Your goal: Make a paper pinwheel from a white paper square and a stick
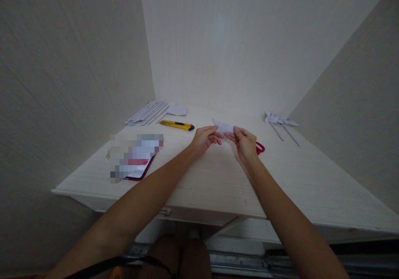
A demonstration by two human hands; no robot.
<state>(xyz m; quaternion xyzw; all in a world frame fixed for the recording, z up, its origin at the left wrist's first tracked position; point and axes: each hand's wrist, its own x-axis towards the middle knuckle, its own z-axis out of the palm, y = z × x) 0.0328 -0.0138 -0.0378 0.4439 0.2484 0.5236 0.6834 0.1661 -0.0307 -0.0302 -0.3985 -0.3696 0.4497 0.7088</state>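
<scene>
Paper piece (225,128) | left hand (203,140) pinching left edge | right hand (246,142) pinching right edge | both extended above tabletop (205,179)

The left grip (204,141) and right grip (247,145) cover parts of the paper (225,127); the right also hides part of a red thing (263,148). Pixelation blurs the phone (142,159). The desk (299,183) and both arms (149,194) run out of frame.

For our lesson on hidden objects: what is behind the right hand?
Just past the right hand, a red loop shows on the table. The hand covers anything further in, so what the loop belongs to cannot be seen.
</scene>
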